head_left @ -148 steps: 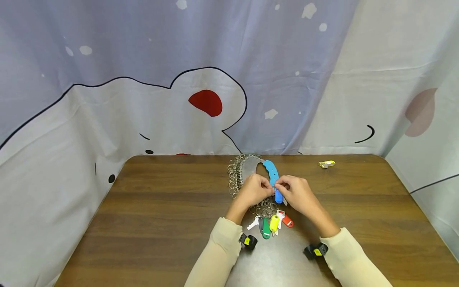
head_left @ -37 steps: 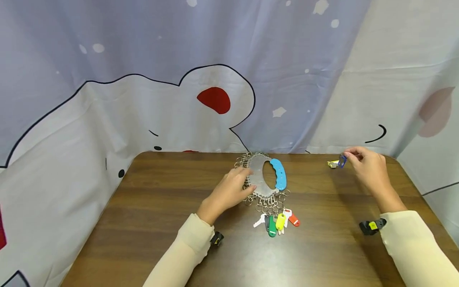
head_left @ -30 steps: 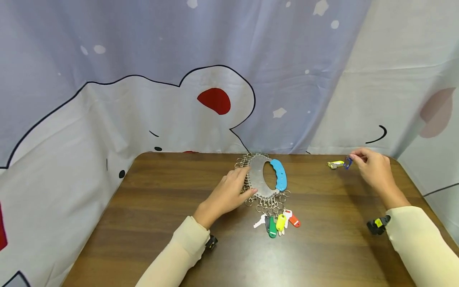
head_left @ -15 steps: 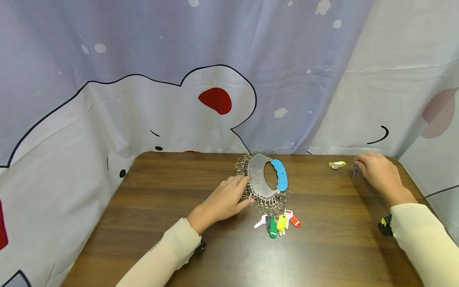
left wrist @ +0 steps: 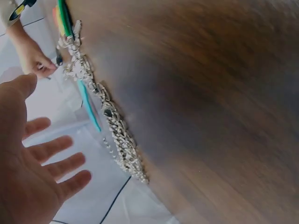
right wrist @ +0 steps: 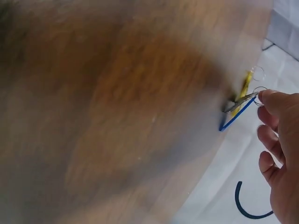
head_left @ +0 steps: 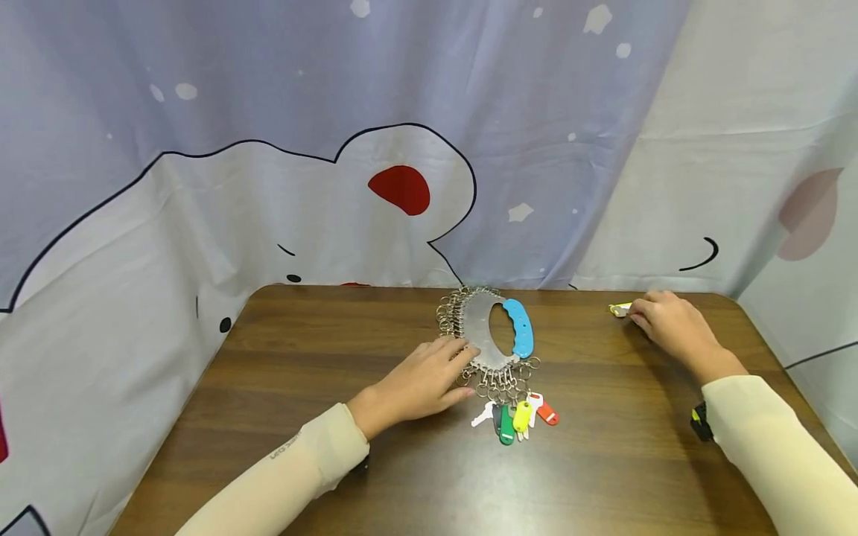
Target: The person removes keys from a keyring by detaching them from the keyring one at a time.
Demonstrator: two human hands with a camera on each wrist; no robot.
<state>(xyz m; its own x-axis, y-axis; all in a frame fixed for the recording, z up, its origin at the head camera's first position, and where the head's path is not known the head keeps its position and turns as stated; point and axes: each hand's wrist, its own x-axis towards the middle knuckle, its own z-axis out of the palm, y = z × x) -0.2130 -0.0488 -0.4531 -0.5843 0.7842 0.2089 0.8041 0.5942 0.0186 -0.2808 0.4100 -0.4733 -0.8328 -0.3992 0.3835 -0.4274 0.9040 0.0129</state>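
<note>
My right arm reaches forward, and my right hand (head_left: 673,327) is low over the table (head_left: 302,342), well to the right of the metal key plate (head_left: 477,320). Thumb and forefinger pinch a small ring (right wrist: 259,87), my other fingers bent in behind. From that pinch a silver key (right wrist: 240,101) and a blue tag (right wrist: 237,116) hang just past my fingertips, near the lone yellow tag (right wrist: 247,83), which also lies right of the plate.

My left arm slants in from the plate's near left; my left hand (head_left: 418,383) hovers beside its left edge, fingers loose and spread. The plate's blue handle (head_left: 521,327) forms its right side, and a bunch of tagged keys (head_left: 507,424) lies on its near side.
</note>
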